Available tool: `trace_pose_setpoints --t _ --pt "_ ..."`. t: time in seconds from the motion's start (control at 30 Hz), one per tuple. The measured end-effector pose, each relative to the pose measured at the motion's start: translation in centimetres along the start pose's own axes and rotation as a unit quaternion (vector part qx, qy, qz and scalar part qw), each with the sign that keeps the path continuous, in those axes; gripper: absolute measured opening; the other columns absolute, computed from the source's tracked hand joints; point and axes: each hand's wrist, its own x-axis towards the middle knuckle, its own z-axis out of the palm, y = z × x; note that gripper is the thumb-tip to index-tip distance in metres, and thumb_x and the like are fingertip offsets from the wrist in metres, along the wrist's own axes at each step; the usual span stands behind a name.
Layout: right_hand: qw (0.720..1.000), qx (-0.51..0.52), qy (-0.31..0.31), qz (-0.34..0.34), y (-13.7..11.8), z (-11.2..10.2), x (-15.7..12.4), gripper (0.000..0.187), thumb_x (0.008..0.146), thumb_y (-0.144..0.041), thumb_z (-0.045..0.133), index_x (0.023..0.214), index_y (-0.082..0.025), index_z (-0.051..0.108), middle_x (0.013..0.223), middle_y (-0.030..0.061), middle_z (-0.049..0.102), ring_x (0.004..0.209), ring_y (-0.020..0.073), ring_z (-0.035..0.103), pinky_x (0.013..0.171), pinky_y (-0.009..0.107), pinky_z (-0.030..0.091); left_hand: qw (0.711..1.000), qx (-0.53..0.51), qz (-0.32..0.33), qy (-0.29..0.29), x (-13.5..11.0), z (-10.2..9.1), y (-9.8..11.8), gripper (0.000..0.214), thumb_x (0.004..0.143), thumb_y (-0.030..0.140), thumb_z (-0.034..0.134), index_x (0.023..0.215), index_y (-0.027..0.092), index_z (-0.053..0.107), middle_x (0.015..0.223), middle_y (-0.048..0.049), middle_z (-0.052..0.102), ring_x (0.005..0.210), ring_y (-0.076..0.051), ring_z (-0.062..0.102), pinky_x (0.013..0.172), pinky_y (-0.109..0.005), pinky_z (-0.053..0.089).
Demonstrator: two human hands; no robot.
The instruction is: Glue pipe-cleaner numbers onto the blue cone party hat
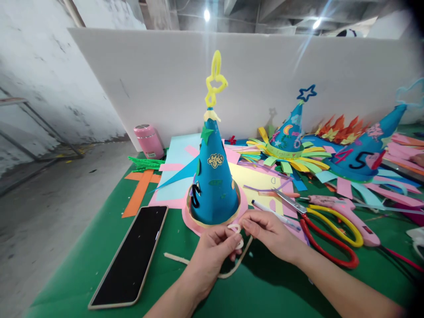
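Observation:
Between my fingers is a cream pipe cleaner (236, 229), bent into small loops, its long tail curving below and out to the left. My left hand (215, 247) is closed on the loops with thumb and fingers. On the other side my right hand (265, 229) pinches the pipe cleaner near its upper loop. Just behind both hands stands a blue cone party hat (217, 185) with a pink brim, a black curled shape, green stars and a tan sticker. A yellow bent pipe cleaner (216, 84) tops it.
A phone (132, 256) lies at left. Scissors (318, 225), a pink glue gun (344, 212) and a white pen (274, 214) lie right. Behind are a pink bottle (149, 141), paper sheets, and two more blue hats (291, 132) before a white board (159, 79).

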Motion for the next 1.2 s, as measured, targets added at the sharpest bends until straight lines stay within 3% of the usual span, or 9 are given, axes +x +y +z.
trace_pose_setpoints --t 0.37,0.6,0.87,1.07,1.2 --pt "0.996 0.064 0.056 0.019 0.26 0.23 0.18 0.018 0.081 -0.029 0.05 0.069 -0.016 0.052 0.061 -0.0015 0.057 0.058 0.0105 0.054 0.055 0.021 0.044 0.993 -0.119 0.005 -0.02 -0.05 0.41 0.3 0.023 0.075 0.03 0.056 0.065 0.011 0.065 0.064 -0.0045 0.058 0.057 -0.011 0.046 0.055 -0.023 0.036" --pt "0.997 0.061 0.04 0.021 0.64 0.76 0.09 0.018 0.081 -0.029 0.05 0.07 -0.015 0.054 0.064 -0.0004 0.055 0.06 0.0101 0.052 0.056 0.021 0.043 0.998 -0.064 0.004 0.014 -0.02 0.4 0.13 0.016 0.067 0.026 0.065 0.061 0.012 0.063 0.06 -0.0017 0.056 0.055 -0.009 0.043 0.053 -0.021 0.033" --pt "0.999 0.038 0.03 0.023 0.19 0.62 -0.07 0.021 0.08 -0.03 0.05 0.066 -0.015 0.052 0.06 -0.0024 0.05 0.056 0.0087 0.047 0.051 0.019 0.039 1.0 -0.016 0.024 -0.002 -0.1 0.16 -0.35 0.019 0.07 0.029 0.062 0.064 0.011 0.063 0.056 0.0002 0.052 0.053 -0.008 0.041 0.051 -0.021 0.031" --pt "0.998 0.047 0.028 0.027 0.16 0.62 0.01 0.021 0.08 -0.031 0.05 0.068 -0.015 0.054 0.062 -0.0013 0.053 0.057 0.0095 0.05 0.052 0.02 0.04 0.999 -0.039 0.014 0.007 -0.1 0.47 -0.03 0.018 0.068 0.028 0.064 0.061 0.011 0.064 0.055 -0.0002 0.055 0.051 -0.008 0.043 0.051 -0.021 0.032" --pt "0.995 0.061 0.083 0.02 0.72 0.38 0.16 0.02 0.081 -0.032 0.05 0.068 -0.016 0.053 0.062 -0.0017 0.054 0.058 0.0097 0.05 0.055 0.021 0.041 0.994 -0.106 0.013 0.006 -0.11 0.44 0.39 0.022 0.072 0.031 0.06 0.066 0.011 0.066 0.064 -0.0045 0.061 0.056 -0.01 0.048 0.056 -0.023 0.036"
